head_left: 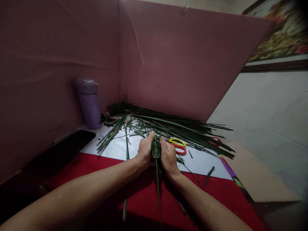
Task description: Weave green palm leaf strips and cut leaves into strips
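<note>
The left hand (145, 148) and the right hand (168, 156) are both closed on a woven green piece (156, 147), at the centre of the view. Scissors (177, 146) lie at three o'clock, just beside the right hand. At ten o'clock stands a purple bottle (89, 106); I can read no label on it.

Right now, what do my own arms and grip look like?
Your left grip and right grip wear no gloves, with no watch or bracelet showing. The left forearm and right forearm show no sleeves. Rings: can't tell; most fingers are hidden.
</note>
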A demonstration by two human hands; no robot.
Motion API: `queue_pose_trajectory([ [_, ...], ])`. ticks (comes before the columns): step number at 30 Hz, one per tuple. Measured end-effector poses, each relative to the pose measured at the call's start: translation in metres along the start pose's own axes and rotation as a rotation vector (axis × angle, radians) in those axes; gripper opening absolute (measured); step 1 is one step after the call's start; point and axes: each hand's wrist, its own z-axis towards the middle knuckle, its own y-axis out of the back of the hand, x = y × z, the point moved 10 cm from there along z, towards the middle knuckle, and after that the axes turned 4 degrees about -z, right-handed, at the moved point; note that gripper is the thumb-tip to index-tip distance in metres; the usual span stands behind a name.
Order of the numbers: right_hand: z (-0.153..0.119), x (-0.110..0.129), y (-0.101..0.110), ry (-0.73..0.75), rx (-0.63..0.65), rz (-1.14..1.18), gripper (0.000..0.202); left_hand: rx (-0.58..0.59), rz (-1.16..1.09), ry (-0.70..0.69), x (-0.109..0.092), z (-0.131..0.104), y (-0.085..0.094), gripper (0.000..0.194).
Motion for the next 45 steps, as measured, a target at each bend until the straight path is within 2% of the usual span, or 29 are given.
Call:
queue_pose_trajectory([
  [5,-0.002,0.002,-0.005,0.027,0.048,-0.044,0.046,-0.003,0.063,0.006,0.001,-0.001,0.001,0.041],
  [17,-0.002,0.005,-0.002,0.05,0.007,-0.135,0.046,-0.018,0.033,-0.025,-0.004,-0.005,-0.002,0.039],
  [27,-0.003,0.009,0.001,0.069,-0.044,-0.215,0.047,-0.01,0.023,-0.071,-0.001,0.003,-0.001,0.035],
  [40,-0.005,0.008,0.0,0.054,-0.031,-0.154,0.045,0.043,-0.035,-0.124,0.002,0.01,0.0,0.033],
  [45,-0.001,0.015,0.015,0.055,-0.107,-0.092,0.046,0.046,-0.024,-0.097,-0.003,0.005,-0.003,0.035],
])
